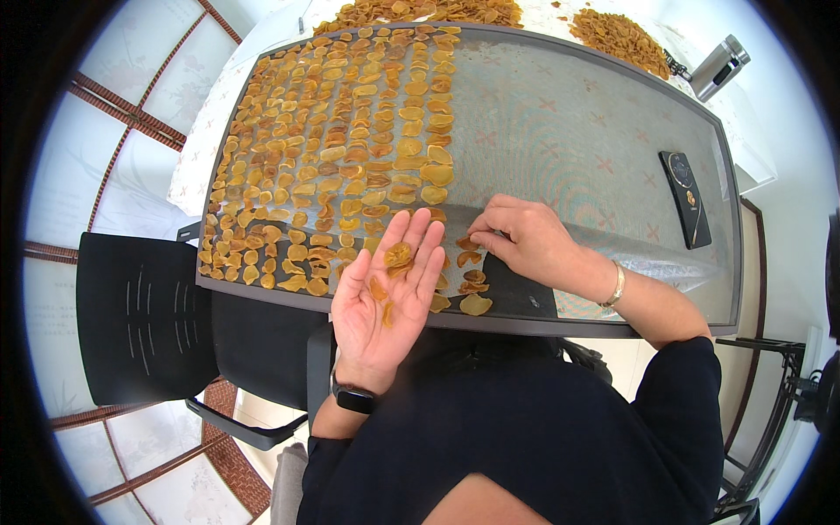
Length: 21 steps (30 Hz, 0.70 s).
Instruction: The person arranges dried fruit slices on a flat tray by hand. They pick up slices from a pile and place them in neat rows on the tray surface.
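My left hand (390, 298) is palm up over the front edge of the framed mesh screen (558, 131), fingers extended. Several amber dried slices (397, 254) lie loose on its palm and fingers. To its right, my right hand (525, 237) is low over the mesh, with thumb and fingertips pinched at the edge of one dried slice (467, 243). Just below that slice, more pieces form a short column that reaches a wider slice (476, 304) near the frame. Columns of flat slices (348, 131) cover the left half of the screen. My left hand hides part of the nearest columns.
A black phone-like slab (686, 199) lies on the right of the screen. Behind the frame are a large slice heap (420, 12), a smaller heap (620, 41) and a steel flask (720, 67). A black office chair (144, 318) stands at the left, against the screen's corner.
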{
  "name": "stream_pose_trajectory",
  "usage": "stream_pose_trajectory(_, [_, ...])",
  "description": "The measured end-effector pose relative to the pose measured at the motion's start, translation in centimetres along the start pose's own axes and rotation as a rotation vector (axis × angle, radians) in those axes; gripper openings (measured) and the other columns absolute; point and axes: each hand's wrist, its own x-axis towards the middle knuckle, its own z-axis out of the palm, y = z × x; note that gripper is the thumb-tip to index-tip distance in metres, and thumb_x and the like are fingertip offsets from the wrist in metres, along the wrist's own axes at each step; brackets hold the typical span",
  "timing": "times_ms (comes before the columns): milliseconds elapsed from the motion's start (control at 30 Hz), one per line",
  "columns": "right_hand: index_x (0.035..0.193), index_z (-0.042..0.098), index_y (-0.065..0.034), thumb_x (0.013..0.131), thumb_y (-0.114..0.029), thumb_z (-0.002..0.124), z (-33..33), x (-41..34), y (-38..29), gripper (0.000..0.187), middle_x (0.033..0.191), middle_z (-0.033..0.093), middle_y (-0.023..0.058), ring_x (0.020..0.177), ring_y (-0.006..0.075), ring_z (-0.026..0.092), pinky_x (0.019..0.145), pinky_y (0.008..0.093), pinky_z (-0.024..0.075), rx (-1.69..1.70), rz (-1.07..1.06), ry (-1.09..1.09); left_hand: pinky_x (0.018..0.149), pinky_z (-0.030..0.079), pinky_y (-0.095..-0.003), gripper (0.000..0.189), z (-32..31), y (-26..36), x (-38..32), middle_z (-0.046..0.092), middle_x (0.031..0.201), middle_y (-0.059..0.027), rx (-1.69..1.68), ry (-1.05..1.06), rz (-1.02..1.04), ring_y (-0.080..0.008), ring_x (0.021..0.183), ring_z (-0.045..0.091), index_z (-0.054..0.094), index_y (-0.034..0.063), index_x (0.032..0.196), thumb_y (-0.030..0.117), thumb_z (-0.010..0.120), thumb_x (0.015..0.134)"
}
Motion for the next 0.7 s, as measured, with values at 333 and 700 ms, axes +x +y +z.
stream_pose_trajectory(333, [0.085,0.066,-0.0067,0.085,-0.015,0.071,0.1,0.0,-0.3,0.010,0.086,0.064,0.0096,0.075,0.0320,0.065,0.065,0.0420,0.0517,-0.006,0.037,0.019,0.123,0.021,-0.0442,0.053,-0.3,0.1,0.1,0.028,0.158,-0.0194,0.028,-0.014,-0.006,-0.0321,0.149,0.023,0.032,-0.0028,0.149,0.022,0.038,0.103])
stream_pose_trajectory(700, [0.095,0.067,-0.0056,0.085,-0.004,0.067,-0.6,0.0,-1.3,0.010,0.088,0.063,0.0108,0.076,0.0297,0.066,0.066,0.0359,0.0532,0.203,0.019,0.118,0.123,0.019,-0.0445,0.059,0.2,-0.6,0.5,0.027,0.159,-0.0192,0.078,-0.008,-0.034,-0.0321,0.149,0.021,0.029,-0.0026,0.151,0.028,0.040,0.102])
